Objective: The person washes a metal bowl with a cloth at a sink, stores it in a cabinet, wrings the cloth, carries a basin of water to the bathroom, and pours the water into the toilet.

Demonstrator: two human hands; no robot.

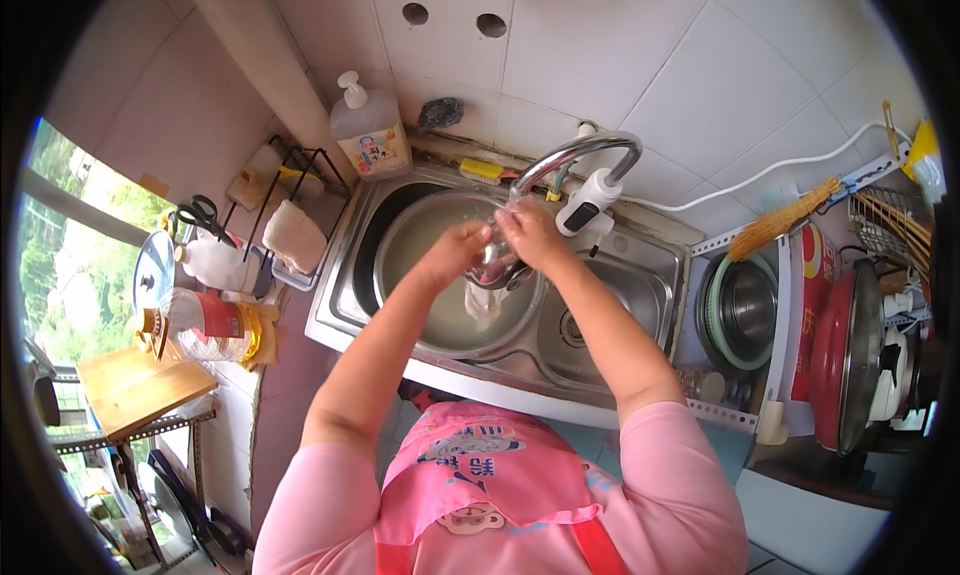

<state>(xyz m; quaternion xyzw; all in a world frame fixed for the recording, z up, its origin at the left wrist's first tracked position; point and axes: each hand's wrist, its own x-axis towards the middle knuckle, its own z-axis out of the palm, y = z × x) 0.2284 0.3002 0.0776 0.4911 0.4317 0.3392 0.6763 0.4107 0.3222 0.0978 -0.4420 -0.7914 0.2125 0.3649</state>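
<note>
Over a large metal basin (pixel 381 293) of cloudy water in the left sink bowl, both my hands grip a small shiny, rounded bowl (pixel 499 267). My left hand (pixel 455 252) has its fingers closed on the near-left side. My right hand (pixel 531 236) grasps it from the right, just below the faucet spout (pixel 518 183). A pale, wet cloth (pixel 485 302) hangs below the bowl toward the water. My hands partly hide the bowl, so its exact form is unclear.
The right sink bowl (pixel 625 310) lies beside the basin. A soap pump bottle (pixel 372 135) stands behind on the left. Nested basins (pixel 745 310) and a straw brush (pixel 785 220) are at right. An oil bottle (pixel 205 325) and cutting board (pixel 140 385) are at left.
</note>
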